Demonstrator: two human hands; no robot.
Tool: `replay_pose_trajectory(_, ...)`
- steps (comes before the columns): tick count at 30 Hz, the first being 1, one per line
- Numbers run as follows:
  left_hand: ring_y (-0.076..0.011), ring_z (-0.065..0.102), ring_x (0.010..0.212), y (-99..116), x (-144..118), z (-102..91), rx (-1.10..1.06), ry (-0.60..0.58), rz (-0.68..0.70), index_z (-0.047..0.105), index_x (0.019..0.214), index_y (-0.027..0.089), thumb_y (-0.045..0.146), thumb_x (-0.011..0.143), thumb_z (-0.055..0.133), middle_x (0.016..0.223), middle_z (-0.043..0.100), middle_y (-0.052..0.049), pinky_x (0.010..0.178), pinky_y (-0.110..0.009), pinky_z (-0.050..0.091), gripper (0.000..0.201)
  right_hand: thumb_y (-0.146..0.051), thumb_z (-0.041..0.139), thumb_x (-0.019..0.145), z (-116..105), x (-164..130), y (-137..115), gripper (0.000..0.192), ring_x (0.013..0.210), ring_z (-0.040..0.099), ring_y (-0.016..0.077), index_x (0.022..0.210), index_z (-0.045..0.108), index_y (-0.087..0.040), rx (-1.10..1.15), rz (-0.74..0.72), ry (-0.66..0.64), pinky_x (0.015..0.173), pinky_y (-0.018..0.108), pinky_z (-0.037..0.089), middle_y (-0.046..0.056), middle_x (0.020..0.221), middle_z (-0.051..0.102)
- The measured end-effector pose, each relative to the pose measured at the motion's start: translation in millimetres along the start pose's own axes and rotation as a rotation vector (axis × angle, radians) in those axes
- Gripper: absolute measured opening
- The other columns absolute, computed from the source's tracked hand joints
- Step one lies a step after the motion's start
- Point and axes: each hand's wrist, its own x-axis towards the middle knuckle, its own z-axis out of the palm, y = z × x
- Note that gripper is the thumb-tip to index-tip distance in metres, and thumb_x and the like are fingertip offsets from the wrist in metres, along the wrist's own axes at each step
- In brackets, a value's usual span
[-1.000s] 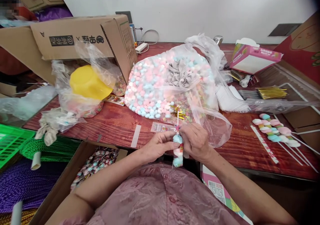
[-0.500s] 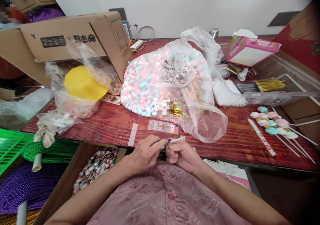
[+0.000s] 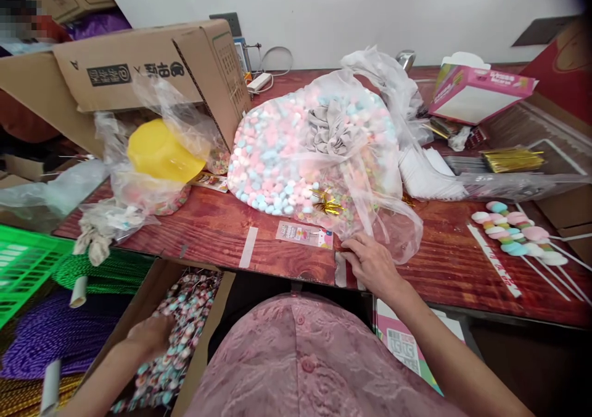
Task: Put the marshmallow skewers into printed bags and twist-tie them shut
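Note:
My left hand point(image 3: 152, 335) is low on the left, over an open carton point(image 3: 203, 349) full of small wrapped candies point(image 3: 187, 318) in pink, white and blue. It is blurred and its fingers are hard to make out. On the table's front edge, my right hand point(image 3: 370, 263) rests palm down with fingers stretched and a little apart. Its fingertips are close to a flat printed clear packet point(image 3: 304, 234) and the loose plastic of a big clear bag point(image 3: 277, 158) of pastel candies. A gold twist-tie bunch point(image 3: 329, 204) lies on that bag.
Marshmallow skewers point(image 3: 513, 229) lie at the right beside a printed strip point(image 3: 494, 261). White packets point(image 3: 432, 173) and gold ties point(image 3: 513, 160) sit behind. A yellow bowl-like piece point(image 3: 164, 152) and a cardboard box point(image 3: 148, 71) stand left. Purple cords point(image 3: 41, 337) and a green basket point(image 3: 28, 269) are lower left.
My hands, together before on a small piece with a white stick, have separated. The left has dropped to the carton, the right has moved rightward onto the table. The stick no longer shows.

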Motion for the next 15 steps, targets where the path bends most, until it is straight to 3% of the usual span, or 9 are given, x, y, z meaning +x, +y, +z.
replay_pose_trajectory(2, -0.0316, 0.072, 0.094, 6, 6, 14.3, 0.057, -0.031, -0.002, 0.071, 0.081, 0.014, 0.0, 0.06, 0.056, 0.095, 0.074, -0.016, 0.072, -0.033, 0.051, 0.03, -0.02, 0.044, 0.094, 4, 4, -2, 0.023, 0.078, 0.054, 0.0175, 0.085, 0.066, -0.018, -0.047, 0.01, -0.021, 0.067, 0.029, 0.039, 0.007, 0.089, 0.061)
replay_pose_trajectory(4, -0.0288, 0.072, 0.086, 23, 6, 8.3, 0.035, -0.029, 0.163, 0.069, 0.078, 0.016, 0.008, 0.071, 0.056, 0.087, 0.074, -0.013, 0.07, -0.032, 0.05, 0.017, -0.018, 0.044, 0.092, 5, 7, -6, 0.023, 0.076, 0.053, 0.0175, 0.08, 0.064, -0.018, -0.037, 0.014, -0.032, 0.065, 0.028, 0.038, 0.007, 0.086, 0.06)
replay_pose_trajectory(7, -0.0253, 0.069, 0.079, 63, -4, -32.9, -0.008, 0.067, 0.362, 0.068, 0.077, 0.017, 0.019, 0.088, 0.044, 0.079, 0.07, -0.011, 0.073, -0.033, 0.049, 0.027, -0.014, 0.045, 0.089, 6, 10, -9, 0.02, 0.076, 0.051, 0.018, 0.074, 0.058, -0.018, 0.011, 0.023, -0.015, 0.066, 0.029, 0.037, 0.008, 0.084, 0.059)
replay_pose_trajectory(10, -0.0232, 0.065, 0.087, 112, -14, -87.5, -0.062, 0.42, 0.693, 0.068, 0.092, 0.017, 0.021, 0.096, 0.035, 0.094, 0.068, -0.011, 0.079, -0.035, 0.048, 0.033, -0.014, 0.044, 0.086, 8, 8, -8, 0.016, 0.072, 0.049, 0.0172, 0.074, 0.053, -0.019, 0.097, 0.042, 0.025, 0.066, 0.028, 0.036, 0.005, 0.077, 0.057)
replay_pose_trajectory(12, -0.0207, 0.062, 0.089, 147, -15, -117.5, -0.103, 0.595, 0.91, 0.066, 0.098, 0.017, 0.02, 0.097, 0.035, 0.096, 0.066, -0.01, 0.081, -0.032, 0.048, 0.031, -0.017, 0.044, 0.087, 9, 5, -6, 0.014, 0.068, 0.049, 0.016, 0.076, 0.051, -0.02, 0.179, 0.068, 0.068, 0.065, 0.028, 0.037, 0.002, 0.072, 0.054)
replay_pose_trajectory(15, -0.0233, 0.058, 0.098, 200, -6, -144.0, 0.006, 0.705, 1.003, 0.063, 0.099, 0.015, 0.013, 0.091, 0.043, 0.103, 0.063, -0.011, 0.089, -0.036, 0.047, 0.021, -0.025, 0.042, 0.092, 8, 0, -5, 0.017, 0.063, 0.049, 0.0139, 0.077, 0.048, -0.021, 0.311, 0.129, 0.157, 0.062, 0.026, 0.039, -0.001, 0.068, 0.051)
